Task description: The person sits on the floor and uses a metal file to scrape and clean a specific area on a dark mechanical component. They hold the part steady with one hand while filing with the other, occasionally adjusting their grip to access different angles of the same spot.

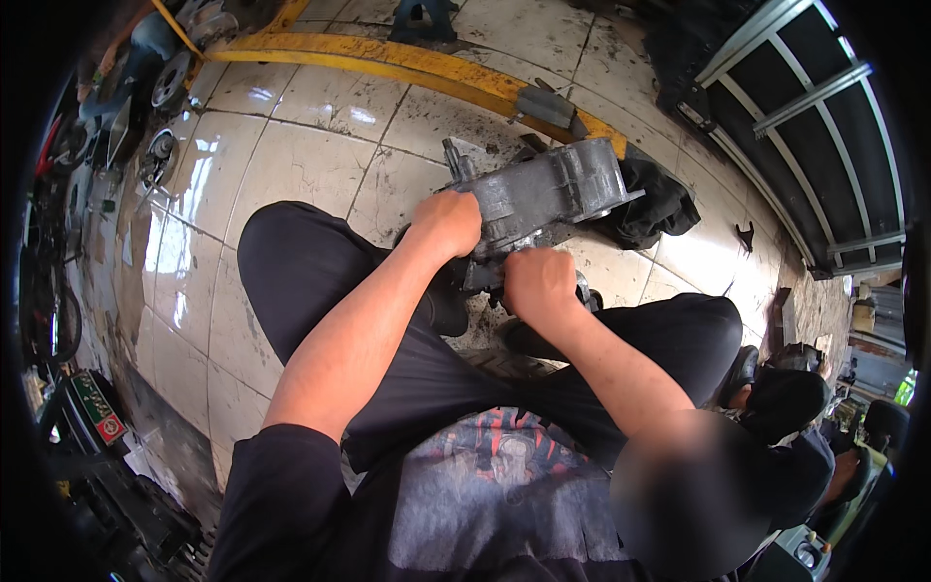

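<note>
A bulky grey metal casing (543, 189), much like a gearbox or engine housing, stands on the floor between my feet. Its long body lies across in front of me, with a short metal rod (452, 155) sticking up at its left end. My left hand (446, 223) is closed on the casing's near left edge. Lower and to the right, my right hand (540, 284) forms a fist against a darker part (482, 275) under the casing. Whatever its fingers hold is hidden by the hand itself.
Beyond the casing runs a yellow metal beam (388, 60) on the tiled floor (301, 165). Black cloth (645, 204) lies to the casing's right. A dark panel with metal rails (805, 126) stands far right. Wheels and parts (160, 150) line the left. Another person's leg (784, 403) shows lower right.
</note>
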Motion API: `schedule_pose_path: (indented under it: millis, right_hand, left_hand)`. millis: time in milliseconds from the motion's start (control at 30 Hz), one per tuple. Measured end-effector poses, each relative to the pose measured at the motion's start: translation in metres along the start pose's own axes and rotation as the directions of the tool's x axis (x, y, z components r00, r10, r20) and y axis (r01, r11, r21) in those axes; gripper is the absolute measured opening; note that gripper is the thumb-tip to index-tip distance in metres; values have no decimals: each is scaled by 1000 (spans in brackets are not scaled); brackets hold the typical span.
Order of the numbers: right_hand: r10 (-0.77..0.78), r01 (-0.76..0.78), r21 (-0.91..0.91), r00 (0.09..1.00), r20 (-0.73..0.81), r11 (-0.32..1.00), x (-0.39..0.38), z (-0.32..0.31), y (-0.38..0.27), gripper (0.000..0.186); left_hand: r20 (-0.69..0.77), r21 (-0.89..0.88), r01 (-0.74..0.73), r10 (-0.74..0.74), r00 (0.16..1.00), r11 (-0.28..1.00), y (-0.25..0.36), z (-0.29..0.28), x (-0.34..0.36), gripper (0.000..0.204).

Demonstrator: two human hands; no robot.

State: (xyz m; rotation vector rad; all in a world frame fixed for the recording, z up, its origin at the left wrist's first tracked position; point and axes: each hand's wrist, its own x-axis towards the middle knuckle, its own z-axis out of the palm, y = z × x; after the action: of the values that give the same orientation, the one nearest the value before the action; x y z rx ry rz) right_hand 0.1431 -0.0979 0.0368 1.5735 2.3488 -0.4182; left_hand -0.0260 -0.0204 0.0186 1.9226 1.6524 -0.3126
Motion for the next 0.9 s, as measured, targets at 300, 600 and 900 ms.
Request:
schedule_pose_path:
  millis: [300, 600, 900]
  right_hand:
    - [-23, 12, 67, 984, 175, 998, 3, -2, 9, 15]
    - [-67, 64, 32, 990, 124, 997, 7, -7, 11, 18]
    - [175, -176, 199, 984, 21, 964, -23, -32, 31, 25]
  left_hand:
    - [-2, -24, -5, 5, 1000, 1000, -6, 0, 3, 23]
    - [-12, -5, -17, 17, 1000, 1000, -7, 0, 3, 22]
    - [17, -50, 20, -19, 1000, 999, -11, -1, 6, 23]
